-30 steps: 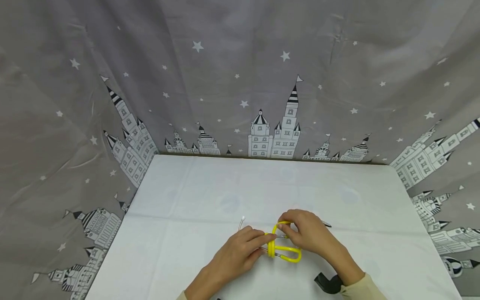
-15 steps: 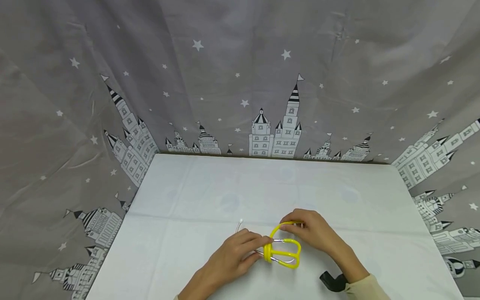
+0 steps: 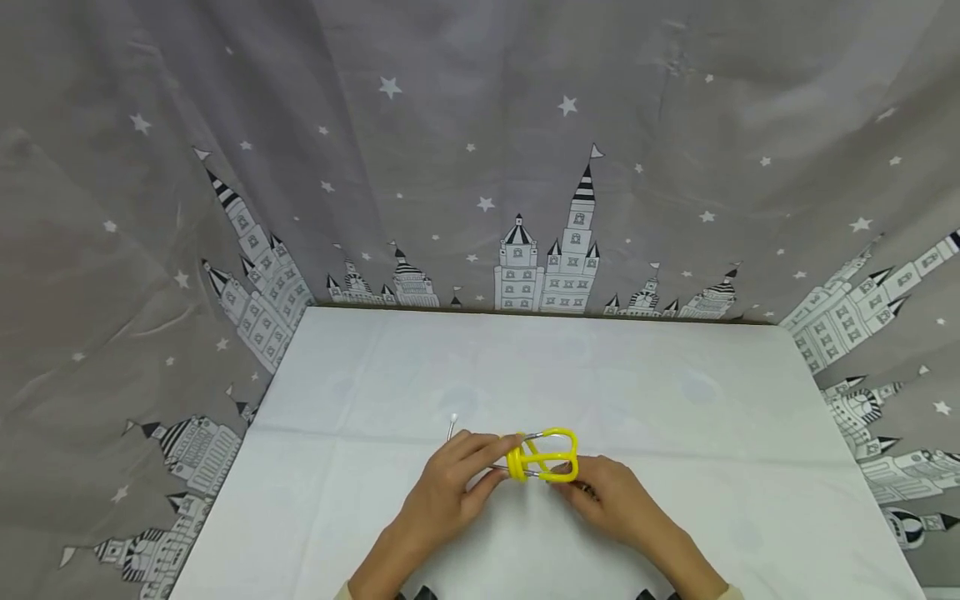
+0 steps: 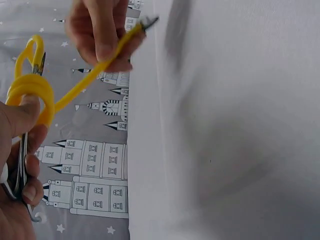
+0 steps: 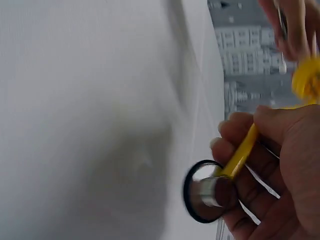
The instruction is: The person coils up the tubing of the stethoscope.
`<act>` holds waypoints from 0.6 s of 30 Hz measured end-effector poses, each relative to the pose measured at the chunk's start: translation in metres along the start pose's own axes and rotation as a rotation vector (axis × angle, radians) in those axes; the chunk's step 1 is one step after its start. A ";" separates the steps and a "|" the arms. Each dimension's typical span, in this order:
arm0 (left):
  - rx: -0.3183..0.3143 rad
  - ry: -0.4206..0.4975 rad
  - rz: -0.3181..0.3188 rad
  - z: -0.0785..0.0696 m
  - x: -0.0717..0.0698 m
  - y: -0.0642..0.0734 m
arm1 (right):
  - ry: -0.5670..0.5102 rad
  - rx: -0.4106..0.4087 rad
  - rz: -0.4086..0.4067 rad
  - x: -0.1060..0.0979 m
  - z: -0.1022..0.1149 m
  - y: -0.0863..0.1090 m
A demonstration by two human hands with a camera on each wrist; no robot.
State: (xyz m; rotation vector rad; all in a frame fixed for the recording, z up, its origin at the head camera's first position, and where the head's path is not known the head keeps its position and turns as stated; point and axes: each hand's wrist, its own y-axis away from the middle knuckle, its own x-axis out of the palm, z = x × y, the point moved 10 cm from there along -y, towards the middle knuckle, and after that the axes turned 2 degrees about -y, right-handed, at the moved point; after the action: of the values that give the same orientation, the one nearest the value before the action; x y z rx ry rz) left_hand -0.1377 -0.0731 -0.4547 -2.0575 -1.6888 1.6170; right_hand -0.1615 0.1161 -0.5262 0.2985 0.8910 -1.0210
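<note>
A stethoscope with yellow tubing (image 3: 516,462) is held up over the white table, its tube wound in a coil round the metal ear tubes. My left hand (image 3: 453,483) grips the ear tubes just beside the coil, the thumb pressing on it in the left wrist view. A white ear tip (image 3: 453,417) sticks out beyond that hand. With my right hand (image 3: 618,504) I pinch the loose end of the tube (image 5: 243,151) between thumb and fingers. The round chest piece (image 5: 209,194), metal with a black rim, hangs at that end by my fingers.
The white table (image 3: 375,375) spreads beneath both hands. A grey curtain (image 3: 450,108) printed with castles and stars surrounds its back and sides. Black pieces (image 3: 426,593) show by the wrists at the bottom edge.
Both hands have shifted left, and the coil has risen away from me. My right hand has come down and nearer, from above the yellow loops to below them, drawing the tube end along.
</note>
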 end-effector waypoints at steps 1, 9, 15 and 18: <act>-0.011 -0.010 -0.003 0.002 0.000 -0.001 | 0.009 -0.030 -0.007 0.002 0.007 0.001; -0.073 -0.066 -0.002 0.019 0.000 -0.001 | 0.106 -0.193 -0.056 0.001 0.060 0.008; -0.079 -0.079 0.020 0.022 0.008 0.001 | 0.203 -0.290 -0.103 -0.004 0.087 0.013; -0.079 -0.094 0.032 0.022 0.013 0.002 | 0.238 -0.291 -0.103 -0.007 0.092 0.014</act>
State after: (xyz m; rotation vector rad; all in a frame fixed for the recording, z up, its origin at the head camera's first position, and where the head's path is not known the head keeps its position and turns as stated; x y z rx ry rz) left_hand -0.1533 -0.0768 -0.4744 -2.0852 -1.7868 1.7085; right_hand -0.1055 0.0725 -0.4664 0.1300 1.2659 -0.9472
